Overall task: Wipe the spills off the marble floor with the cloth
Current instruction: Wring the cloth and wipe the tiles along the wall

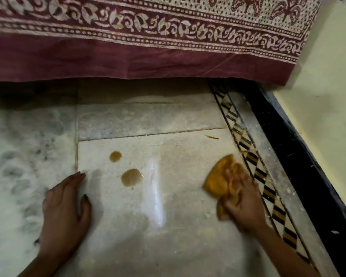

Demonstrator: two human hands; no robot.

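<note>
Orange cloth (218, 182) sits bunched on marble floor (178, 246) by inlaid border (257, 171), clutched in right hand (243, 204); left hand (65, 208) lies flat, fingers straight, holding nothing. Two brown spills (131, 177) btwn the hands look untouched; most wiping prob. left.

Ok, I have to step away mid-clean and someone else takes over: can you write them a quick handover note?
Left hand: flat on the marble floor, holding nothing.
Right hand: holds the bunched orange cloth on the floor, beside the patterned border; blurred.
Done: nothing that shows for sure.
Left: the larger brown spill and smaller brown spill, both whole, between the hands; also a thin orange streak farther off.
</note>
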